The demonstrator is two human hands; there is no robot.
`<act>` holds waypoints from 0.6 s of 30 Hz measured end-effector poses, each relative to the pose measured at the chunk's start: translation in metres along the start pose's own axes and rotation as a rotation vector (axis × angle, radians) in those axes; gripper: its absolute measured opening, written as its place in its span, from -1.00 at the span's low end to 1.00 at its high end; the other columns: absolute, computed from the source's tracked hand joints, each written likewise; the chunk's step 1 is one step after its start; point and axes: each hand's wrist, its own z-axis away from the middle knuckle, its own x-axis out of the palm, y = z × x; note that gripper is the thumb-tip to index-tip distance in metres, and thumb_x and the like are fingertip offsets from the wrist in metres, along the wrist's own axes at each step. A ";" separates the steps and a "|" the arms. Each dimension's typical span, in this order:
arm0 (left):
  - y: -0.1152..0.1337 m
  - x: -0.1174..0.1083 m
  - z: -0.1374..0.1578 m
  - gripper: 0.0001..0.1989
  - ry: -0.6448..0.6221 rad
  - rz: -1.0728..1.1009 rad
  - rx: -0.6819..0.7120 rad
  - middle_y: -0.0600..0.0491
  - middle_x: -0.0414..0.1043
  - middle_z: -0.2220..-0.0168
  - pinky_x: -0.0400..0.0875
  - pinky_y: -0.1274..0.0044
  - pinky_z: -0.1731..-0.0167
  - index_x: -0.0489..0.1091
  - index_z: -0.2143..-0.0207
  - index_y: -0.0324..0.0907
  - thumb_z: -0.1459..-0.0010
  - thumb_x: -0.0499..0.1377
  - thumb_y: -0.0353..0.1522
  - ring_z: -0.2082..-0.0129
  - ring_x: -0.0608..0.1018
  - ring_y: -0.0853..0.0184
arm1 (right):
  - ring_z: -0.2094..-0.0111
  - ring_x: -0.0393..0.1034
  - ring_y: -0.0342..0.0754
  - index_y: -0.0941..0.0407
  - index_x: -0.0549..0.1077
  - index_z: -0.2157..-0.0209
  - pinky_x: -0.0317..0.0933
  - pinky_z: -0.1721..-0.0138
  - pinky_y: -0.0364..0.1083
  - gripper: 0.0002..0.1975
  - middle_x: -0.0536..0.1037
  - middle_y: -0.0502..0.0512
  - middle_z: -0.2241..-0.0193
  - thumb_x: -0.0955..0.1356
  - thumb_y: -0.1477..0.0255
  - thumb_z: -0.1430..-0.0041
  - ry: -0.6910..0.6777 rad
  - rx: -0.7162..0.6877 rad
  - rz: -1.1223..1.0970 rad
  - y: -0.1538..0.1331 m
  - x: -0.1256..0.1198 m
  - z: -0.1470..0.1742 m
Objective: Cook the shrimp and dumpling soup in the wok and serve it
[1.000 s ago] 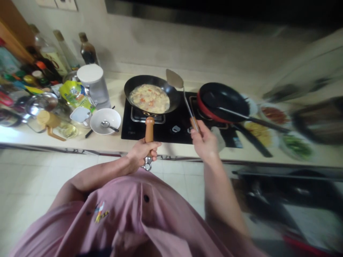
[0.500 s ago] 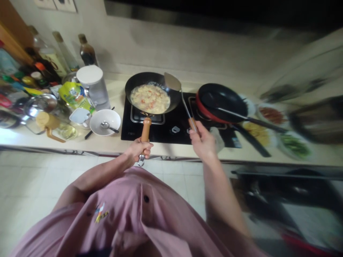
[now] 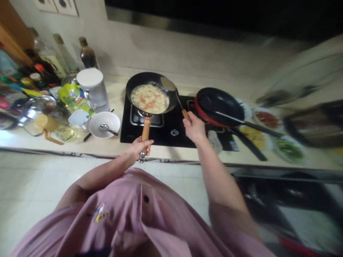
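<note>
My left hand (image 3: 141,147) is wrapped round the wooden handle of a dark wok (image 3: 131,84) over the left burner. Inside the wok lies a pale, bubbling mass of food (image 3: 150,99) with reddish bits, perhaps egg; its exact kind is not clear. My right hand (image 3: 194,127) grips the wooden handle of a metal spatula (image 3: 168,84). The spatula's blade is over the right rear part of the wok, beside the food; whether it touches the wok wall I cannot tell.
Right of the wok sits a red and black frying pan (image 3: 219,103) with a long-handled utensil across it. Plates of chopped green (image 3: 289,149), yellow and reddish food stand further right. On the left are a white bowl (image 3: 94,125) with a spoon, a lidded jug (image 3: 93,89) and several bottles.
My right hand has moved a little left, bringing the spatula blade further over the wok. The left hand keeps its hold on the wok handle. The whole view has shifted slightly.
</note>
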 end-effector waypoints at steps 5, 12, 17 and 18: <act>-0.004 0.000 0.002 -0.71 0.015 -0.030 0.047 0.20 0.32 0.59 0.34 0.63 0.68 0.19 0.32 -0.17 -0.10 0.31 -0.46 0.71 0.37 0.50 | 0.11 0.50 0.17 0.21 0.28 -0.27 0.32 0.03 0.07 -0.47 0.58 0.33 0.12 0.18 0.40 -0.32 -0.095 0.056 0.167 -0.040 0.001 -0.024; -0.010 -0.005 0.003 -0.62 -0.030 -0.034 0.056 0.21 0.33 0.56 0.37 0.64 0.67 0.20 0.29 -0.16 -0.04 0.39 -0.37 0.69 0.39 0.50 | 0.12 0.48 0.25 0.09 0.12 -0.35 0.31 0.12 0.13 -0.45 0.49 0.40 0.06 0.12 0.37 -0.37 -0.186 0.007 0.385 -0.080 0.014 -0.031; -0.007 -0.005 0.009 -0.60 -0.037 -0.055 0.046 0.20 0.34 0.53 0.40 0.63 0.66 0.20 0.26 -0.16 -0.04 0.41 -0.33 0.68 0.40 0.50 | 0.13 0.47 0.20 0.07 0.12 -0.34 0.30 0.13 0.09 -0.47 0.47 0.39 0.06 0.10 0.38 -0.37 -0.247 -0.052 0.435 -0.086 0.016 -0.023; -0.005 -0.004 0.010 -0.59 -0.035 -0.058 0.041 0.20 0.34 0.53 0.41 0.62 0.65 0.20 0.26 -0.17 -0.04 0.41 -0.32 0.68 0.41 0.50 | 0.14 0.47 0.19 0.07 0.12 -0.34 0.30 0.14 0.08 -0.47 0.47 0.38 0.06 0.10 0.37 -0.37 -0.255 -0.059 0.442 -0.085 0.015 -0.021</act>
